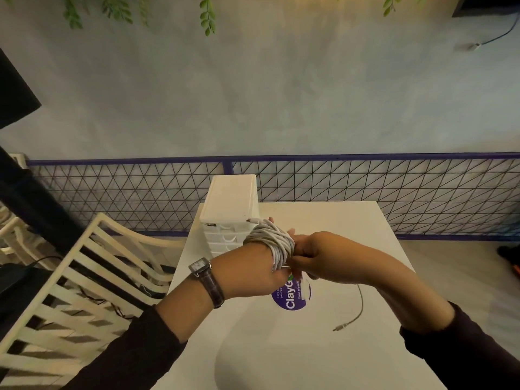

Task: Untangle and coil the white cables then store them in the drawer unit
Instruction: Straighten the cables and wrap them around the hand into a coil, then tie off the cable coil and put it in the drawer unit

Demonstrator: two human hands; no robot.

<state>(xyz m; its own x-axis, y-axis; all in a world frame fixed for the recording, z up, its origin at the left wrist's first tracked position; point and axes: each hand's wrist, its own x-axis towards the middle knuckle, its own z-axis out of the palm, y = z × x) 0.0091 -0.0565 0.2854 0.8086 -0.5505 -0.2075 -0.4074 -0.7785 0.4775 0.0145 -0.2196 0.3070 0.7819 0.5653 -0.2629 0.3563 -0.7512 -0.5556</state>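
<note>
Pinching the white cable [278, 246] beside its thick, ropy coil, the right hand [318, 254] curls tight. The coil wraps the left hand [247, 273], fingers straight, just before the boxy plastic drawer unit [230, 206].

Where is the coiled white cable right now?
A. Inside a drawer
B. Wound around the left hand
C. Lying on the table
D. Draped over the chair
B: the white cable coil is wrapped around the left hand, with the right hand pinching its edge.
</note>
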